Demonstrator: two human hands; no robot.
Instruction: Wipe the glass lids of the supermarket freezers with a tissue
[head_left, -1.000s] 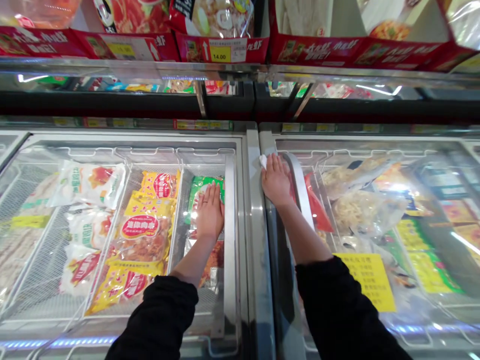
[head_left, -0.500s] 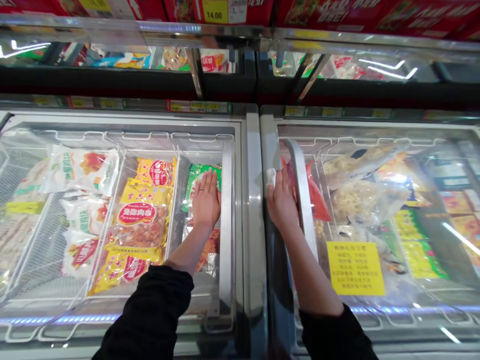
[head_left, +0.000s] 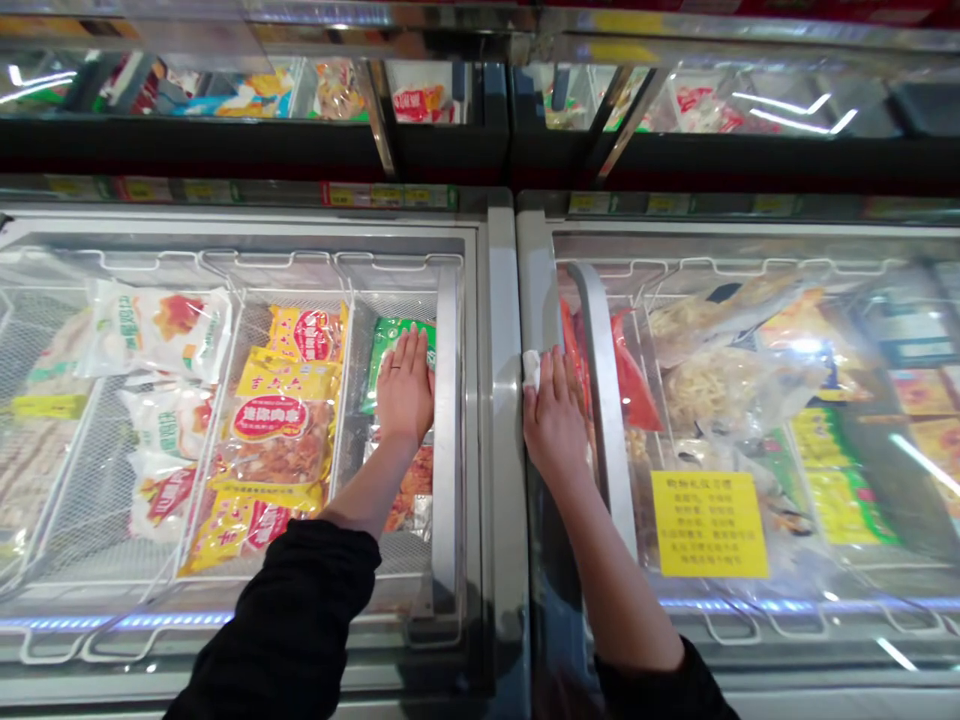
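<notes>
My left hand (head_left: 405, 388) lies flat with fingers stretched out on the glass lid of the left freezer, just left of its long grey handle (head_left: 445, 440). Under the glass there, a green package (head_left: 381, 345) is partly covered from sight by the hand. My right hand (head_left: 556, 420) is on the frame at the left side of the right freezer, beside a curved grey handle (head_left: 604, 400). A crumpled white tissue (head_left: 531, 368) pokes out between its thumb and fingers; most of it is hidden by the hand.
Yellow bags (head_left: 277, 415) and white bags (head_left: 169, 320) of frozen food lie in wire baskets under the left lid. A yellow notice (head_left: 709, 524) is stuck on the right lid. Behind runs a dark ledge with a metal-edged shelf (head_left: 300, 20) above it.
The view has tilted down slightly, so the freezers sit higher in the picture. My right hand has slid a little toward me and left along the frame. My left hand stays on the glass.
</notes>
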